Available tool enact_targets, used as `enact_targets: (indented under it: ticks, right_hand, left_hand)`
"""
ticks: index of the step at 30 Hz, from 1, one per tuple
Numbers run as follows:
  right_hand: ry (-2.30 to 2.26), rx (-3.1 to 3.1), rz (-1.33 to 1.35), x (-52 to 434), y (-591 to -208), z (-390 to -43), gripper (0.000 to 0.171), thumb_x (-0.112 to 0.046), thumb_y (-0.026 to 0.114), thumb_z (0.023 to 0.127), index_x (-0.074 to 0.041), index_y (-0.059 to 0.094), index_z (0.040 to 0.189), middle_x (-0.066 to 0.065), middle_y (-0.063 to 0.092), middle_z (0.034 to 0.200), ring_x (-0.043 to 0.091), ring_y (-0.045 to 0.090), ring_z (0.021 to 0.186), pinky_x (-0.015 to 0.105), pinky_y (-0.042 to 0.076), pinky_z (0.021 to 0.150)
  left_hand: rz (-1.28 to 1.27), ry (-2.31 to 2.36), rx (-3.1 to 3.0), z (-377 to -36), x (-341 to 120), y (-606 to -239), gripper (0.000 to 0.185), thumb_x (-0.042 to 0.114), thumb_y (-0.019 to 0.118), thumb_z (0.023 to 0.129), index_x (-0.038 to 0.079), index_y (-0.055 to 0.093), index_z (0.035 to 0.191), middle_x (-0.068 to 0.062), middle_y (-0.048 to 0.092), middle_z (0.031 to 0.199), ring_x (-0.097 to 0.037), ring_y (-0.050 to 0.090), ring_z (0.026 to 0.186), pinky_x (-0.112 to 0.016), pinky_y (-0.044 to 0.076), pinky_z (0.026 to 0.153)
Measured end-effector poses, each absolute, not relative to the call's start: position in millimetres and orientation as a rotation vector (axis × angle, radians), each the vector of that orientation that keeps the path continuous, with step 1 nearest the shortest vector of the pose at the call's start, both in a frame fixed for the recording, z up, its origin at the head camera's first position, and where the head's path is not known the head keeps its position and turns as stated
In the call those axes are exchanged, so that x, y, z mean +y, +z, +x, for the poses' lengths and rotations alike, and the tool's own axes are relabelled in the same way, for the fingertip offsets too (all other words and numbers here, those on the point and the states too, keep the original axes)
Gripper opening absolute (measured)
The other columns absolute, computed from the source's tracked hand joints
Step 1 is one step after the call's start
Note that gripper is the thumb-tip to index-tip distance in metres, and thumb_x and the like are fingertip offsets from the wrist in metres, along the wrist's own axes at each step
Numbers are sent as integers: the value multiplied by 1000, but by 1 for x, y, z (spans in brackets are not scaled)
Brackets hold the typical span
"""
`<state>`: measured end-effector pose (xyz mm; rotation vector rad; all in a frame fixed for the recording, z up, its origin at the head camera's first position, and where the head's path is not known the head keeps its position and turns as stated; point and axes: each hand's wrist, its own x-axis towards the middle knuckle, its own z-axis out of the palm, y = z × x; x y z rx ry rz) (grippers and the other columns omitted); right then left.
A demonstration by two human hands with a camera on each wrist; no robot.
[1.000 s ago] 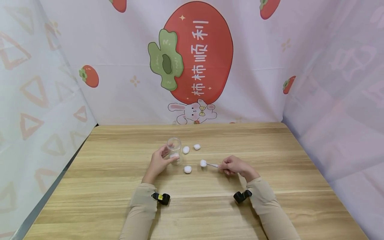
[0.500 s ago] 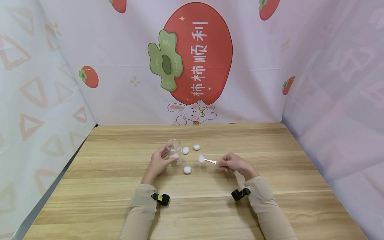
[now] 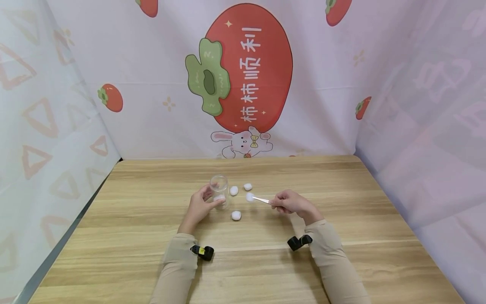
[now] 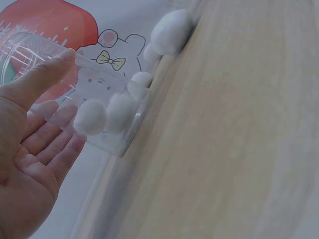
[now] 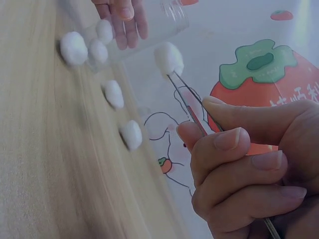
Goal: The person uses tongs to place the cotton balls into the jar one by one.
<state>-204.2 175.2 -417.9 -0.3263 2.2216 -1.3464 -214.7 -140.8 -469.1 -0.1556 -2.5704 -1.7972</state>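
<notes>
My left hand (image 3: pixel 201 207) grips a clear jar (image 3: pixel 219 185) standing upright on the table, thumb on the near side and fingers round the back. Cotton balls (image 4: pixel 90 117) lie at the jar's bottom, seen through its wall in the left wrist view. In my right hand (image 3: pixel 290 202), thumb and fingers pinch a pair of metal tweezers (image 5: pixel 188 102). A cotton ball (image 5: pixel 168 59) sits in the tweezers' tips, raised over the table to the right of the jar. The jar's mouth faces up, without a lid.
Three loose cotton balls lie on the wooden table (image 3: pixel 243 270): one cotton ball (image 3: pixel 236 215) in front of the jar, another cotton ball (image 3: pixel 234 191) right beside it, and a third cotton ball (image 3: pixel 248 186) farther back. A printed cloth (image 3: pixel 152 126) hangs behind the table.
My right hand has lifted the cotton ball in the tweezers off the table and carried it up and leftward, nearer the jar. My left hand still holds the jar in place.
</notes>
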Motion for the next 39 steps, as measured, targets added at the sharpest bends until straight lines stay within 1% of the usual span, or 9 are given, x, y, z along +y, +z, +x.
enact_targets:
  ticks: [5,13,22,29,31,36,39]
  right_hand:
    - [-1359,2221,-291,172,-413,-205,31,-12,53,96,18,58,95,-7,47,53,2,32,45,13,22,41]
    - [-1387,2212,-286,170,-409,-205,31,-11,52,97,19,57,95,-6,47,55,3,32,45,13,22,41]
    - [-1401,2222,-282,168,-406,-205,26,-13,54,97,10,61,88,-5,47,55,3,34,45,13,22,40]
    - [-1392,2231,-316,163,-401,-207,32,-14,53,97,17,59,95,-6,46,55,4,32,45,13,22,41]
    - [-1394,2229,-323,161,-400,-208,30,-14,53,97,15,59,93,-6,45,54,3,32,45,13,22,41]
    - [-1409,2222,-343,156,-394,-210,23,-13,53,96,5,62,85,-6,45,54,3,31,44,13,22,41]
    - [-1408,2221,-347,153,-391,-211,23,-13,52,97,5,62,86,-6,45,54,3,29,43,13,22,41]
  left_hand:
    - [-129,-1815,-2569,-214,-140,-468,70,14,82,75,0,50,136,-25,57,133,-38,56,126,-41,48,112]
    - [-123,-1836,-2569,-213,-140,-467,69,13,82,75,1,50,136,-24,58,134,-36,56,127,-39,46,113]
    - [-131,-1827,-2570,-213,-141,-468,69,13,82,75,1,51,136,-23,58,134,-34,56,127,-37,46,113]
    - [-128,-1814,-2577,-213,-141,-468,70,15,82,75,1,50,136,-24,58,133,-36,57,127,-39,47,113]
    - [-124,-1811,-2582,-213,-141,-468,69,15,82,75,2,51,136,-23,58,134,-36,56,127,-39,47,113]
    - [-126,-1805,-2591,-214,-141,-468,69,16,82,76,2,51,136,-24,57,134,-36,56,127,-40,46,113]
    - [-121,-1814,-2589,-215,-141,-469,69,16,81,76,2,50,136,-25,57,134,-37,56,127,-40,46,114]
